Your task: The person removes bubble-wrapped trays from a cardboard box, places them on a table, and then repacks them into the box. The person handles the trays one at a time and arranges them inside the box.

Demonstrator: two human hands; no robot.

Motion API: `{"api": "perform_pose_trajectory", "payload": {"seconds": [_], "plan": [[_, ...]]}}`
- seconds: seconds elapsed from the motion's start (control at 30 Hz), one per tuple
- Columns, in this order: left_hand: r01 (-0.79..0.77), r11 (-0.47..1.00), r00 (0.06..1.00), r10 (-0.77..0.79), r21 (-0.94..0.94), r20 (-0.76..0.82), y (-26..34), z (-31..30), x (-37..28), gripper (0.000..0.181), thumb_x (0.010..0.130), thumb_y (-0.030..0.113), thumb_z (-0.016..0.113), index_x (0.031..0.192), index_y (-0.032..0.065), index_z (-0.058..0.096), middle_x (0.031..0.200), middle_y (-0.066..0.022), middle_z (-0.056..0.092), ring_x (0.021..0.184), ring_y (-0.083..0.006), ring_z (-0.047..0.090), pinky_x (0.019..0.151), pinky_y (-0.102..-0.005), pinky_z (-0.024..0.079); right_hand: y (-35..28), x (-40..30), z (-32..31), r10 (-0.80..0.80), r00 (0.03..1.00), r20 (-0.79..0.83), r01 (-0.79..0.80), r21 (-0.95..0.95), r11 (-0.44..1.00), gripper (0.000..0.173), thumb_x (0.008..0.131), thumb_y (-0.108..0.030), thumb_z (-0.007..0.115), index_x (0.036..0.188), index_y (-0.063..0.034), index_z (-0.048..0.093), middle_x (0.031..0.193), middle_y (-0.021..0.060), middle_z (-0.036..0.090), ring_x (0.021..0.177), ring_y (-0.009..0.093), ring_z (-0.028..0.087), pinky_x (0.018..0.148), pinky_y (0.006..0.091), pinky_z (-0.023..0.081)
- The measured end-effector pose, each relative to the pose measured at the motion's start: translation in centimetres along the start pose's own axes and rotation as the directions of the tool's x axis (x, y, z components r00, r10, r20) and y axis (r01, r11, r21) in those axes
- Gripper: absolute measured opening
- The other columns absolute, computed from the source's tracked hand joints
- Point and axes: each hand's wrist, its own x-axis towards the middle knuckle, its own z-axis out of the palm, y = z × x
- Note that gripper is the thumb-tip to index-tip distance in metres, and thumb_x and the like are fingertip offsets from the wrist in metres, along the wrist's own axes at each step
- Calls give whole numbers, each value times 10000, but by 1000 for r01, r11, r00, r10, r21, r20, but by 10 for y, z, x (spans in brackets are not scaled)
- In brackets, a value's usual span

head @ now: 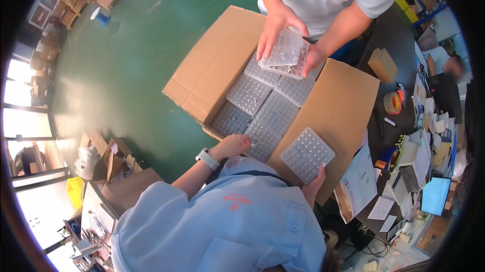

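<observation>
In front of me stands an open cardboard box (206, 63) with its flaps spread. Clear plastic trays (278, 111) with rows of round pockets and small shiny parts fill it in two rows. One tray (232, 118) at the near left corner sits lower than its neighbours. My right hand (316, 181) grips the corner of a clear plastic tray (307, 154) above the right flap. My left hand (237, 146), fingers curled, hovers at the box's near edge, with nothing visible in it. Across from me, a co-worker's hands (278, 25) hold another tray with a clear lid (284, 46) tilted over it.
On the dark table to the right lie a small cardboard box (382, 65), a tape roll (393, 102), a white marker-like object (389, 122) and stacked papers (415, 158). A printed carton (358, 185) is beside the right flap. Opened cartons (110, 158) stand at left.
</observation>
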Motion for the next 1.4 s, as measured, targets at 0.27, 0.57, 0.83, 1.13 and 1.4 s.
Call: {"api": "perform_pose_trajectory", "payload": {"seconds": [0.27,0.57,0.83,1.13,1.4], "plan": [[-24,999,1000,24,48,-10,2,6,1,242,781,278,490,867,63,558,795,-119,607,752,-288,584,663,-366,453,15,7,-19,3,1000,11,-3,19,1000,390,849,-306,383,1098,-22,477,1029,64,516,931,177,496,793,312,388],[-80,988,994,69,132,89,-25,25,34,326,812,359,451,913,71,565,841,-147,601,781,-316,577,689,-387,450,-1,-2,-3,-102,993,-51,99,-53,994,417,819,-264,459,1115,29,456,1014,89,528,927,190,495,799,311,387],[-183,975,978,168,123,124,14,31,56,298,799,266,435,950,41,560,870,-214,578,820,-359,554,711,-428,429,-31,-40,43,-57,994,-91,53,-45,998,408,808,-253,458,1116,15,456,1019,82,530,937,189,493,805,310,389],[-412,911,844,369,31,389,35,82,77,362,726,250,580,1007,31,520,977,-192,556,841,-354,552,714,-404,443,-22,-99,22,2,971,-238,33,141,989,401,796,-240,458,1118,-1,455,1024,75,533,949,188,492,811,309,391],[-256,965,950,262,56,-171,59,110,5,326,778,91,519,1087,1,469,951,-171,545,897,-289,535,762,-337,441,-28,-172,-74,-120,991,-52,121,13,993,462,792,-221,502,1186,-6,393,1114,92,471,1018,176,442,852,313,372]]}}
